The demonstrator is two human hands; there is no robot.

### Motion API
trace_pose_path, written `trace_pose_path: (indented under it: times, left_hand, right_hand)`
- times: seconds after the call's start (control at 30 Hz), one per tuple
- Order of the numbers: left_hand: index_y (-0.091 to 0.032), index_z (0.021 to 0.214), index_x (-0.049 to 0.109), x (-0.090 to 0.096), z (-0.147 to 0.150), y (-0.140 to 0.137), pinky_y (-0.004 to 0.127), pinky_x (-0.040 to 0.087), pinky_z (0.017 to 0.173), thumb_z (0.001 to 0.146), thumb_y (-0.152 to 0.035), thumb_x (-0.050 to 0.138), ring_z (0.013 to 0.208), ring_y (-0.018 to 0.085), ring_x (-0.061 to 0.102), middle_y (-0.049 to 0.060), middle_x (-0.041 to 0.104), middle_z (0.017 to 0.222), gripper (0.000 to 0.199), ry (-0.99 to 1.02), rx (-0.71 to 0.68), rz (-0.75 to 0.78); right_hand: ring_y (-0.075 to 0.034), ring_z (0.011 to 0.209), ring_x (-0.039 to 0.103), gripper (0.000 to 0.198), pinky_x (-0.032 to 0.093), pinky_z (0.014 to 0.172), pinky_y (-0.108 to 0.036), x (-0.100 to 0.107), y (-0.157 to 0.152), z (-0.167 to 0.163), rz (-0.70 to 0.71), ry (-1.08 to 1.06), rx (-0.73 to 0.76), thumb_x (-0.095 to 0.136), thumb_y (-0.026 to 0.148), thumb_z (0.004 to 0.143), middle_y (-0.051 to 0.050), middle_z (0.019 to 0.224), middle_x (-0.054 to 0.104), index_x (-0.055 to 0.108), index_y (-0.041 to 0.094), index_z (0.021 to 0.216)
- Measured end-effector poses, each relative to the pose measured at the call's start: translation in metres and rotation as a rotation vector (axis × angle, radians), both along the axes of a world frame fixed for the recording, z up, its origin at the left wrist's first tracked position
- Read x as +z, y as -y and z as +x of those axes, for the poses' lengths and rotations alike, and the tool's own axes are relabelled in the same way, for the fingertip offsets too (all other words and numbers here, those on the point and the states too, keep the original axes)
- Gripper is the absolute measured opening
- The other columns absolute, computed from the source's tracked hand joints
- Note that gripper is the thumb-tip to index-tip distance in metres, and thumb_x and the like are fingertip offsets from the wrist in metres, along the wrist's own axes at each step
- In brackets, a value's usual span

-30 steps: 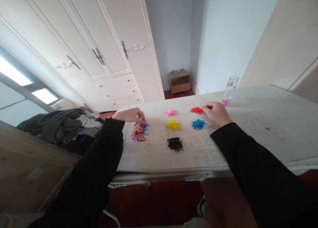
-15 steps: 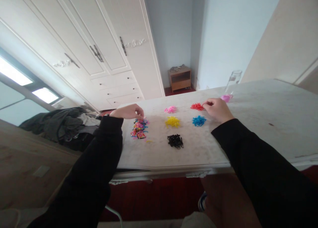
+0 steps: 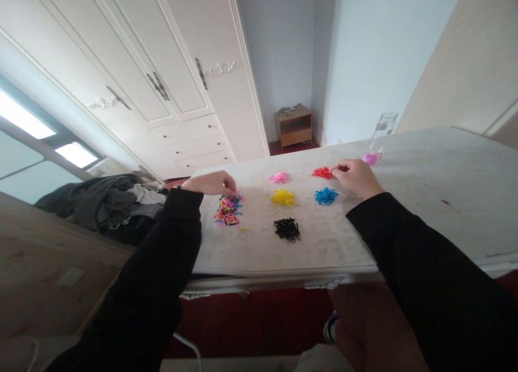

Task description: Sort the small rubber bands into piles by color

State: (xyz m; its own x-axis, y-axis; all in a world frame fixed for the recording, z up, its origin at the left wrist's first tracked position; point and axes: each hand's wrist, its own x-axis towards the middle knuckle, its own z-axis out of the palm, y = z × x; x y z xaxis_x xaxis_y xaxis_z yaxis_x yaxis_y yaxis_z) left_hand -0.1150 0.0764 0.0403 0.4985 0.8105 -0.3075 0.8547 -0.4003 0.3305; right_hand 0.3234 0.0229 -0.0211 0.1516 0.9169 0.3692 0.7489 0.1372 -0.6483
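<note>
My left hand [image 3: 215, 183] has its fingers bent together at the far edge of a mixed pile of small coloured rubber bands [image 3: 227, 210]. Whatever may be in that pinch is hidden. At the right side of the red rubber bands [image 3: 322, 172], my right hand [image 3: 356, 177] is closed in a pinch, its fingertips against the pile; I cannot make out what they hold. Between the hands lie sorted heaps: pink bands [image 3: 279, 177], yellow bands [image 3: 283, 197], blue bands [image 3: 326, 196] and black bands [image 3: 287, 229]. A single yellow band [image 3: 244, 230] lies apart near the mixed pile.
All of this is on a white table [image 3: 437, 177]. A clear glass bottle [image 3: 383, 130] stands beyond my right hand, with a pink object [image 3: 371, 159] at its base. Dark clothes [image 3: 101, 204] are heaped at the left. A small wooden cabinet [image 3: 294, 128] stands against the wall.
The whole view has shifted very slightly. My left fingers have dipped a little toward the mixed pile; my right hand stays beside the red bands.
</note>
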Motion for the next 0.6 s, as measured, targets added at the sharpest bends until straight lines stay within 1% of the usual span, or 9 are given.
trace_pose_path:
  times: [0.17,0.3,0.4,0.5,0.6]
  left_hand:
    - [-0.019,0.084,0.077,0.0021,0.0005,0.0009,0.030,0.046,0.074,0.078,-0.052,0.075,0.078,0.020,0.065,0.005,0.078,0.081,0.034,0.011,-0.040,0.022]
    - [-0.018,0.087,0.080,0.0037,0.0011,0.0014,0.030,0.045,0.073,0.077,-0.054,0.076,0.080,0.020,0.066,0.006,0.079,0.084,0.038,-0.009,-0.024,0.056]
    - [-0.019,0.090,0.082,0.0032,0.0009,0.0015,0.030,0.045,0.072,0.075,-0.054,0.078,0.082,0.021,0.069,0.006,0.081,0.087,0.039,-0.019,-0.010,0.033]
    - [-0.020,0.089,0.082,0.0018,0.0005,0.0011,0.030,0.046,0.072,0.074,-0.053,0.079,0.082,0.022,0.070,0.006,0.082,0.087,0.037,-0.023,-0.004,0.002]
    - [-0.019,0.087,0.080,0.0005,-0.0001,0.0002,0.030,0.047,0.073,0.075,-0.053,0.077,0.081,0.022,0.069,0.007,0.081,0.087,0.036,-0.009,-0.034,-0.009]
  right_hand:
    - [-0.024,0.080,0.072,0.018,0.050,0.077,-0.033,0.0003,0.0003,-0.0004,0.007,0.003,0.007,0.064,0.020,0.083,-0.007,0.077,0.080,0.074,0.021,0.068]
    - [-0.025,0.081,0.073,0.018,0.050,0.078,-0.033,0.0004,-0.0001,0.0000,0.002,0.008,0.009,0.064,0.019,0.083,-0.008,0.078,0.080,0.074,0.021,0.068]
    - [-0.025,0.082,0.073,0.018,0.049,0.078,-0.034,0.0007,-0.0002,0.0003,0.000,0.012,0.022,0.064,0.020,0.083,-0.008,0.079,0.080,0.074,0.020,0.068]
    - [-0.025,0.083,0.074,0.018,0.050,0.080,-0.034,0.0010,0.0002,0.0001,0.009,0.009,0.019,0.063,0.021,0.083,-0.008,0.079,0.080,0.075,0.020,0.069]
    - [-0.025,0.083,0.074,0.019,0.052,0.081,-0.034,0.0010,0.0007,-0.0003,0.033,0.002,0.013,0.063,0.022,0.083,-0.009,0.080,0.080,0.076,0.020,0.070]
